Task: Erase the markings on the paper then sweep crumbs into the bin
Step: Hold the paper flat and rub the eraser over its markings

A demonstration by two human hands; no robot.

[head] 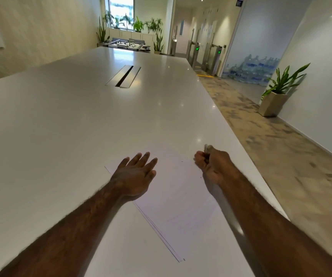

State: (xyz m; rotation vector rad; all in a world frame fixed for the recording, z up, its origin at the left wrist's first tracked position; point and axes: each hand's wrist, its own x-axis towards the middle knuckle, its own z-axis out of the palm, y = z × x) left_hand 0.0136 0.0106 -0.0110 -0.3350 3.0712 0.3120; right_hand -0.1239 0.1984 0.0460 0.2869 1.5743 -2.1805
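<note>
Thin white paper (178, 198), several flat sheets, lies skewed on the glossy white table (65, 120) near its right edge. My left hand (134, 173) presses flat on it, fingers straight. My right hand (211, 165) is fisted around a small pale eraser (208, 146) at the paper's far corner.

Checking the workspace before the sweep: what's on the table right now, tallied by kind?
Paper stack: 1, several sheets, number unclear
Hands: 2, left hand flat on the paper, right hand gripping a small pale object, probably the eraser
Small pale object: 1
Cable hatch set in the table: 1
Bin: 0 in view
Total: 5
</note>
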